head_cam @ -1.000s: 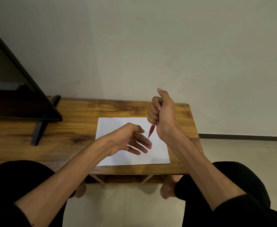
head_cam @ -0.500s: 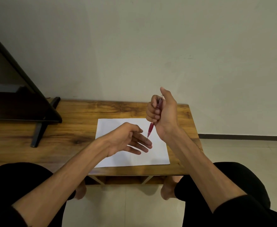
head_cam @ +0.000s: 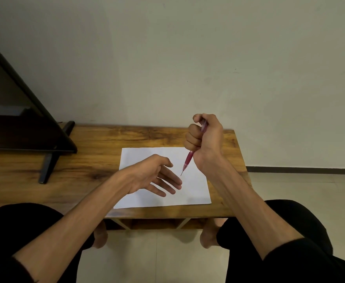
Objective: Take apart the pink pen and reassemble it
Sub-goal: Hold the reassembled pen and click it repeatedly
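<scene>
My right hand [head_cam: 205, 141] grips the pink pen [head_cam: 188, 159] in a fist, nearly upright above the white paper [head_cam: 196, 190]. The thumb bends over the pen's top end. Below the fist the pink barrel shows, with a thin dark tip pointing down and left. My left hand [head_cam: 157, 176] hovers over the paper with fingers straight and spread, holding nothing. Its fingertips lie just below and left of the pen tip, apart from it.
The paper lies on a low wooden table [head_cam: 106, 152] against a pale wall. A dark flat screen [head_cam: 14, 111] on a black stand [head_cam: 49, 162] fills the table's left part. My knees in black trousers flank the table's front edge.
My right thumb, raised straight a second ago, has bent down over the pen's top. The thin tip now sticks out of the barrel. My left hand has barely moved.
</scene>
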